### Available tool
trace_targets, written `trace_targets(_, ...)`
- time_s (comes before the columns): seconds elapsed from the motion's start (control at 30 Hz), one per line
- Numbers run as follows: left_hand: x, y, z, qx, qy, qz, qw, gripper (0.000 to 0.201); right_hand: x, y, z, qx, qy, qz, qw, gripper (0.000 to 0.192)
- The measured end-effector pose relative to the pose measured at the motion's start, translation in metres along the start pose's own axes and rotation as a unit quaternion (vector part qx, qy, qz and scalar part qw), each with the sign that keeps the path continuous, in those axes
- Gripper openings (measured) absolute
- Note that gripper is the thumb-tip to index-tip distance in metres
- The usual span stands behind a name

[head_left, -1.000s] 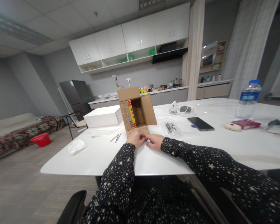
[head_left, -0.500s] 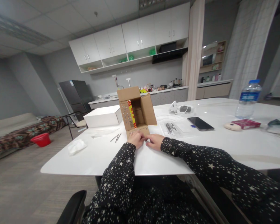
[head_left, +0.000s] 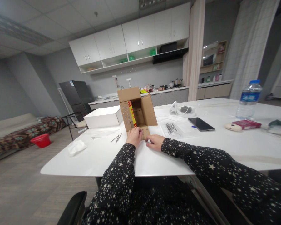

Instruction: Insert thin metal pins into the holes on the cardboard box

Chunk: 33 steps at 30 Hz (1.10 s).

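Observation:
An opened cardboard box (head_left: pixel 149 110) lies on its side on the white table, its mouth facing me and its flaps spread. Yellow-and-red tape runs along the left flap, which carries several small round marks. Over the left part of the front flap is my left hand (head_left: pixel 134 137), fingers bent and drawn together; whatever is between the fingertips is too small to make out. My right hand (head_left: pixel 155 142) rests on the table at that flap's right corner, thumb and forefinger apart, with nothing visible in it. Two thin metal rods (head_left: pixel 118 138), perhaps nails, lie left of the box.
Left of the box stand a white box (head_left: pixel 103 117) and a crumpled tissue (head_left: pixel 76 147). To the right lie a clear plastic bag (head_left: pixel 172 128), a phone (head_left: pixel 201 124), a white cabled device (head_left: pixel 174 107), a dark red packet (head_left: pixel 250 124) and a water bottle (head_left: pixel 248 101).
My left hand has lifted slightly and its fingers have drawn together, away from the right fingertips, uncovering more of the front flap. My right hand and the box have stayed put.

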State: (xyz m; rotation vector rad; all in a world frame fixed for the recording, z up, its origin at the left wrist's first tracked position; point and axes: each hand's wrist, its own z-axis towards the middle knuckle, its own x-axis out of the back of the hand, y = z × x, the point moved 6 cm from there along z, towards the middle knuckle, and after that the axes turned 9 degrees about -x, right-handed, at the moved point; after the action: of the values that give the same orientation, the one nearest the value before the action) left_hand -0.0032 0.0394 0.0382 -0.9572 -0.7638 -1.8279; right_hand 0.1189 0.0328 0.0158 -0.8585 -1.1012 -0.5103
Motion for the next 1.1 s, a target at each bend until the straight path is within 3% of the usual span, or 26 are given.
trace_targets(0.23,0.008,-0.001,0.002,-0.016,0.058,-0.025,0.998,0.012,-0.003,0.002,0.002,0.001,0.002,-0.008,1.000,0.026)
trace_targets(0.5,0.002,-0.004,0.004,-0.027,0.038,-0.002,0.999,0.022,-0.003,0.002,0.002,0.000,-0.002,-0.004,1.000,0.025)
trace_targets(0.8,0.001,-0.012,0.002,0.014,0.025,-0.013,0.999,0.018,-0.002,0.002,0.000,0.003,0.000,-0.003,1.000,0.024)
trace_targets(1.1,0.002,-0.015,0.003,0.023,0.041,0.001,0.999,0.020,-0.004,0.004,0.001,-0.002,0.006,-0.006,1.000,0.025)
